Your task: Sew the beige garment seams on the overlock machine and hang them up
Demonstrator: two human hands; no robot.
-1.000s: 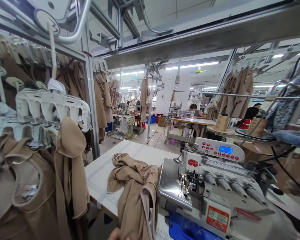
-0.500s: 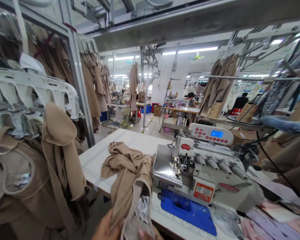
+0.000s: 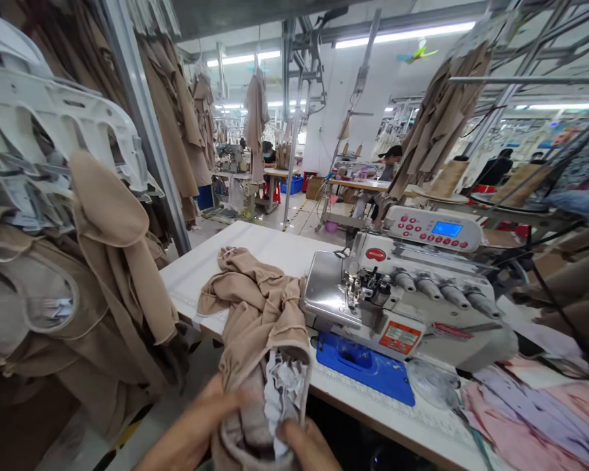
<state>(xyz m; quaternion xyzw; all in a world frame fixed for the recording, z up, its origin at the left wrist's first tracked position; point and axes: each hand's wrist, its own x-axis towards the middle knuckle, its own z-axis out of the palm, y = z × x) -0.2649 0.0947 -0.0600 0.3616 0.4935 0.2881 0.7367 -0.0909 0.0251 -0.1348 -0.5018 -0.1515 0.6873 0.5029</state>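
A tan garment [image 3: 260, 301] lies bunched on the white sewing table [image 3: 235, 235], its near end hanging over the front edge toward me. My left hand [image 3: 220, 409] grips the left side of its opening, fingers partly blurred. On the right side of the opening, my right hand [image 3: 307, 445] pinches the edge with the thumb on top. White crumpled labels or strips [image 3: 285, 386] show inside the opening. Just right of the garment stands an overlock sewing machine [image 3: 397, 294] with a shiny metal plate [image 3: 330, 288].
At left, tan garments [image 3: 112, 261] hang from a white hanger [image 3: 63, 111] beside a metal post [image 3: 142, 124]. A blue tray [image 3: 363, 373] sits below the machine. Pink and lilac fabric pieces [image 3: 535, 418] lie at right. Thread cones [image 3: 449, 176] stand behind. A person in a cap [image 3: 390, 163] sits farther back.
My view has tilted down. The garment's opening is spread wider, showing more of the white strips inside. Both hands have come further into view, still on the garment.
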